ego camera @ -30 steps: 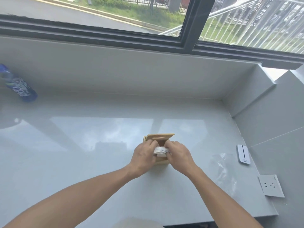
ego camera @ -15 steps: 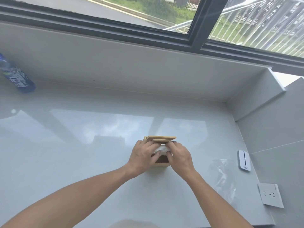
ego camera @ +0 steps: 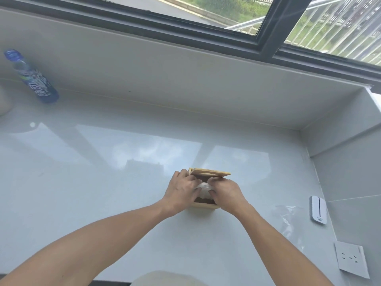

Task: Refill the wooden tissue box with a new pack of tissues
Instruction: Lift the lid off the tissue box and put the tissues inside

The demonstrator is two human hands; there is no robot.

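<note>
Two hands, left hand (ego camera: 181,190), right hand (ego camera: 226,193), tissues (ego camera: 204,187), wooden box (ego camera: 205,205)

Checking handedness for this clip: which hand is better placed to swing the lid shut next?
Probably the right hand: its fingertips sit just under the raised lid, while the left hand braces the wooden box and presses the tissues.

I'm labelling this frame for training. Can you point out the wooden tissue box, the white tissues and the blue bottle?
Light wooden tissue box (ego camera: 204,205): head view, on its near front wall.
White tissues (ego camera: 204,188): head view, on the wad between the hands.
Blue plastic bottle (ego camera: 34,77): head view, on its printed label.
</note>
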